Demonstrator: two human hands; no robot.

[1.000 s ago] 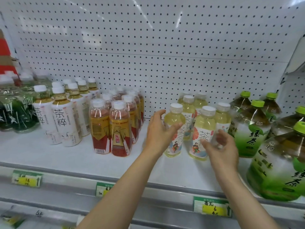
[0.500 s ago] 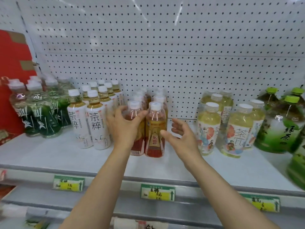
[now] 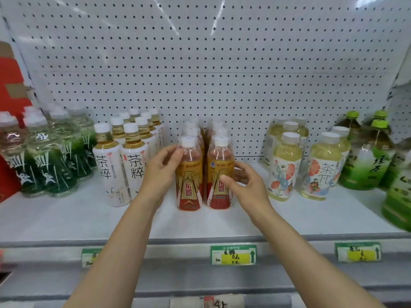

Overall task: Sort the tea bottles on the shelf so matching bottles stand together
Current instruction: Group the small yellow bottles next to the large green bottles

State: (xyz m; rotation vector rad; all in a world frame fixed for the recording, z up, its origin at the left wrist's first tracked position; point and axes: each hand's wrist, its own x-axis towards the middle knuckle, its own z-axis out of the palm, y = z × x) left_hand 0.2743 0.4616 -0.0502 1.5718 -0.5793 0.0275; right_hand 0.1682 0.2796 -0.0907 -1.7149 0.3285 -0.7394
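Observation:
Two rows of red-and-gold labelled tea bottles stand mid-shelf. My left hand point(image 3: 161, 174) grips the left side of the front left bottle point(image 3: 190, 181), thumb at its shoulder. My right hand point(image 3: 245, 184) wraps the front right bottle point(image 3: 219, 161), thumb across its label and fingers on its right side. Left of them stand white-labelled amber tea bottles point(image 3: 135, 172) and, further left, green-labelled clear bottles point(image 3: 53, 165). To the right are pale yellow floral-label bottles point(image 3: 284, 172) and large green tea bottles point(image 3: 369, 165). The rear bottles of each group are partly hidden.
The white shelf point(image 3: 66, 218) has bare surface in front of the bottles and gaps between the groups. A white pegboard point(image 3: 200, 63) backs it. Price tags point(image 3: 233, 254) sit on the front rail. A red carton point(image 3: 9, 85) stands at the far left.
Both hands left the pale yellow bottles, moved left to the red-and-gold bottles, and closed in on the front pair from either side. My view shifted left with them.

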